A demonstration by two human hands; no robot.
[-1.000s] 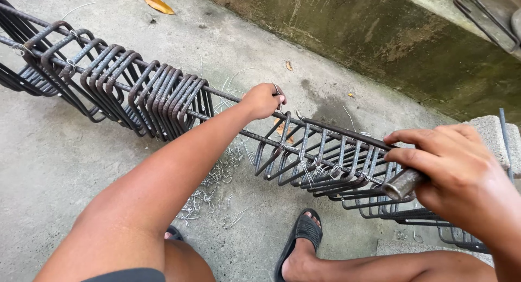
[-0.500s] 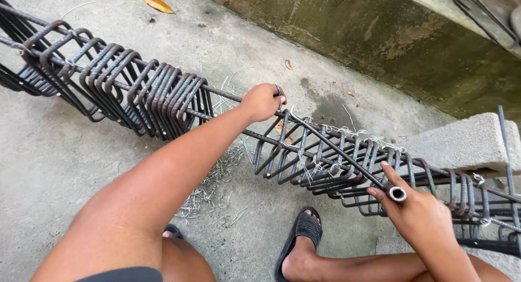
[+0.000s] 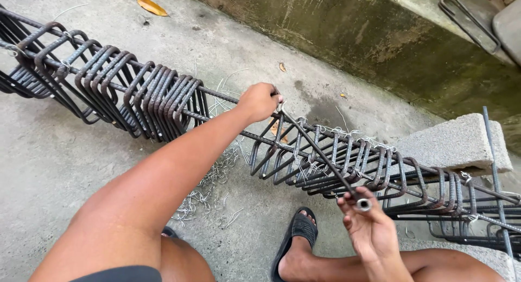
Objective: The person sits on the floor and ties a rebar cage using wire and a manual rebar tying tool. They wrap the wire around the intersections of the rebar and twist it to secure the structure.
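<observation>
Concrete floor [image 3: 65, 168]: left hand [image 3: 259, 100] pinches tie wire at rigid, heavy rebar cage [image 3: 325, 157]; right hand [image 3: 369, 228] closed around slim hooked tying tool [image 3: 320, 157], gripped at handle end.

This is an outdoor building yard. A long steel bar cage [image 3: 163, 97] lies on the bare concrete ground [image 3: 54, 168]. A grey concrete block [image 3: 456, 143] and cut wire bits [image 3: 209, 187] sit nearby.

Single head-worn view, aimed steeply downward and slightly forward, held close above the rebar cage [image 3: 304, 152], concrete floor [image 3: 81, 168] and low wall [image 3: 380, 38] taken in
</observation>
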